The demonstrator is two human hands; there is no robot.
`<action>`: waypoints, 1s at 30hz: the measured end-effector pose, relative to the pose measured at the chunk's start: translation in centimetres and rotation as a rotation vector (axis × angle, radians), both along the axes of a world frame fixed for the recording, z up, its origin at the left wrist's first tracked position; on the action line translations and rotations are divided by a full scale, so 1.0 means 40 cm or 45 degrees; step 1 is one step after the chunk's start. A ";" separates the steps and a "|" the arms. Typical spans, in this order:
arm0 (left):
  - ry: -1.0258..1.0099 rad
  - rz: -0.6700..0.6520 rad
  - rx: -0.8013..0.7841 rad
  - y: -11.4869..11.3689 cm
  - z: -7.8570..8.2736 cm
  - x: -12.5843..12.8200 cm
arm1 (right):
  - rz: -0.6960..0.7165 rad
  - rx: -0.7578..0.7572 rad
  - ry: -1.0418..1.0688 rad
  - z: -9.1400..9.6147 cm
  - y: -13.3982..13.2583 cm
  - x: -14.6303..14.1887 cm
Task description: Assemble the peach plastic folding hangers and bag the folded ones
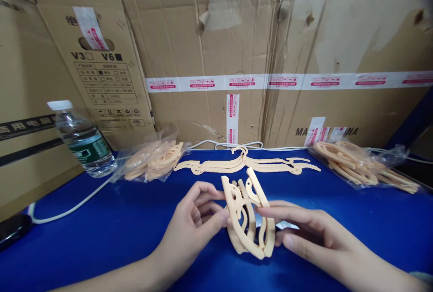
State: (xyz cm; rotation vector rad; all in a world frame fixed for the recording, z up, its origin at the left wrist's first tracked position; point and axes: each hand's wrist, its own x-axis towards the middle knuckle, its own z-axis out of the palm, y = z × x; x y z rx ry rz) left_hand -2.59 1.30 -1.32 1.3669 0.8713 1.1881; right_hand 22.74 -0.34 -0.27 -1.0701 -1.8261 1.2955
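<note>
A folded peach plastic hanger (248, 217) stands upright on the blue table (111, 224), held between both hands. My left hand (196, 222) pinches its left side with thumb and curled fingers. On its right side my right hand (311, 231) grips it, fingers stretched along the plastic. Behind them, several unfolded peach hangers (243, 164) lie flat in a stack near the table's back edge.
A clear bag of folded hangers (152, 160) lies back left, another bag (363, 164) back right. A water bottle (83, 138) stands at the left. A white cable (67, 208) runs along the table. Cardboard boxes (237, 48) wall the back.
</note>
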 end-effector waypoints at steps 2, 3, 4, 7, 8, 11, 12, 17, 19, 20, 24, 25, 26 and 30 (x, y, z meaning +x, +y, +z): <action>0.112 -0.049 0.070 -0.009 0.006 0.000 | 0.004 -0.019 0.019 0.000 0.004 0.002; 0.160 -0.087 0.103 -0.015 0.010 0.001 | 0.006 -0.024 0.038 0.000 0.004 0.002; 0.189 -0.131 0.129 -0.020 0.013 0.002 | 0.012 -0.022 0.058 -0.001 0.003 0.003; 0.203 -0.251 0.160 -0.031 0.019 0.003 | 0.051 -0.007 0.104 -0.004 -0.006 0.007; 0.202 -0.275 0.159 -0.032 0.019 0.003 | 0.066 -0.013 0.113 -0.007 -0.010 0.008; 0.175 -0.299 0.133 -0.031 0.016 0.000 | 0.119 -0.062 0.151 -0.013 -0.015 0.010; 0.163 -0.299 0.114 -0.029 0.014 -0.001 | 0.142 -0.077 0.164 -0.014 -0.014 0.010; 0.088 -0.289 0.041 -0.017 0.002 -0.007 | 0.165 -0.044 0.190 -0.013 -0.003 0.013; 0.057 -0.294 0.014 -0.013 -0.001 -0.008 | 0.140 -0.006 0.185 -0.011 -0.002 0.016; 0.054 -0.301 0.005 -0.012 -0.003 -0.008 | 0.127 0.010 0.169 -0.010 -0.002 0.018; 0.113 -0.331 0.048 -0.017 -0.001 -0.007 | 0.095 0.025 0.025 -0.012 -0.015 0.028; 0.134 -0.336 0.061 -0.020 0.002 -0.007 | 0.094 0.020 -0.010 -0.014 -0.018 0.030; 0.154 -0.343 0.068 -0.023 0.005 -0.007 | 0.098 0.015 -0.038 -0.015 -0.020 0.032; 0.265 -0.370 0.125 -0.033 0.018 -0.012 | 0.105 -0.025 -0.044 -0.015 -0.013 0.035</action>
